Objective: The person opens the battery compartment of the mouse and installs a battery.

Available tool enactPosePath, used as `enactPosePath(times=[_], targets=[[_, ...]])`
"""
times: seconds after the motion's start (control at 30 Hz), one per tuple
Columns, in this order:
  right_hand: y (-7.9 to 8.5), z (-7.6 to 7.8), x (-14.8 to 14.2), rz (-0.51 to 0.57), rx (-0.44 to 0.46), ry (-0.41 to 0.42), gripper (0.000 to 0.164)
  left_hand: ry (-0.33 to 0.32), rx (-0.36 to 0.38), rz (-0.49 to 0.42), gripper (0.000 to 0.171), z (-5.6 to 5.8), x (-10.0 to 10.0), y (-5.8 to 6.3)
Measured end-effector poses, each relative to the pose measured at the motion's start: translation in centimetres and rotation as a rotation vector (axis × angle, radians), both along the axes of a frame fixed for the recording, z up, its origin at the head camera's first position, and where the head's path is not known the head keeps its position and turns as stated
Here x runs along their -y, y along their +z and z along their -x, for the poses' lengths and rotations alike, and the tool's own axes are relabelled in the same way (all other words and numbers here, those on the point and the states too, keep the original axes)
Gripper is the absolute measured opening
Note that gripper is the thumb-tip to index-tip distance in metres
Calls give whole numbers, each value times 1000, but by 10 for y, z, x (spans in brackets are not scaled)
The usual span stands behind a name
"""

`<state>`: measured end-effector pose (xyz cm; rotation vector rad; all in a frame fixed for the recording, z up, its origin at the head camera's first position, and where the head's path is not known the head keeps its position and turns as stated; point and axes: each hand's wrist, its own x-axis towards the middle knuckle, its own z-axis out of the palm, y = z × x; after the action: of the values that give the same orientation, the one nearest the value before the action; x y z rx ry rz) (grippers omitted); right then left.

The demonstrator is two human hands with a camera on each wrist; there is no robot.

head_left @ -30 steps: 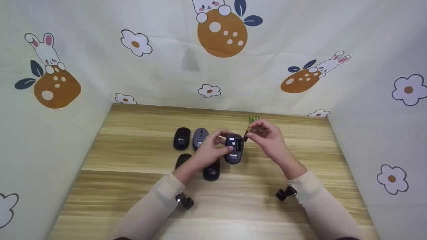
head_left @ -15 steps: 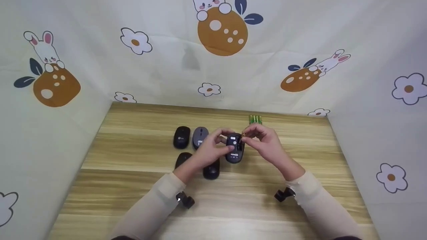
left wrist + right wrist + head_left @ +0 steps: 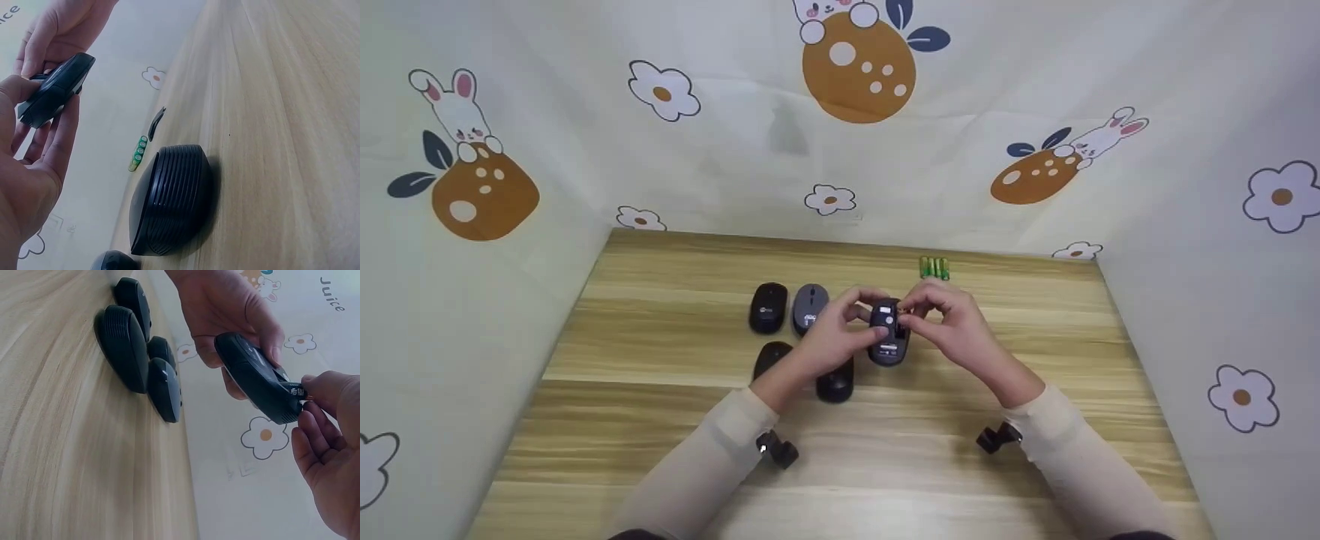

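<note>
In the head view, the mouse (image 3: 889, 350) is gripped above the table (image 3: 675, 315) by the left hand (image 3: 832, 330), underside up, seemingly so that its uncovered slot (image 3: 901, 331) faces the right hand (image 3: 958, 315); in the left wrist view, the mouse is clasped between thumb and bent fingers, green batteries (image 3: 138, 153) lying beyond; in the right wrist view, a dark battery (image 3: 296, 390) is pinched at one end by right thumb and fingertips, apparently so that the rest is left free at the slot.

head: high, fwd/dn | l wrist: low, near, rolled sideways | r wrist: same | wrists share held mouse (image 3: 61, 89)
</note>
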<state>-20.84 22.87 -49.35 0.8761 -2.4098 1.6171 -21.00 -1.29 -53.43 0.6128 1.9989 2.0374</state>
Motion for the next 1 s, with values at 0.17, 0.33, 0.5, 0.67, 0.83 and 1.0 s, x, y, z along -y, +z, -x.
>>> enactPosePath(times=[0.17,0.33,0.5,0.67,0.83,1.0], targets=[[-3,-1,-1,12,-6,-12,12,13,-22,-1,49,0,-1,-1],[-8,-4,3,120,92,-32,7,35,-45,4,49,-1,-2,-2],[-13,-10,14,343,319,-69,11,54,-72,4,50,0,-4,-1],[-15,-12,22,438,423,-104,17,67,-67,-7,50,-1,-5,0],[-14,-13,25,464,448,-106,20,71,-61,-16,51,-2,-5,0],[-12,-14,26,440,461,-108,27,76,-75,-19,50,-2,-5,-1]])
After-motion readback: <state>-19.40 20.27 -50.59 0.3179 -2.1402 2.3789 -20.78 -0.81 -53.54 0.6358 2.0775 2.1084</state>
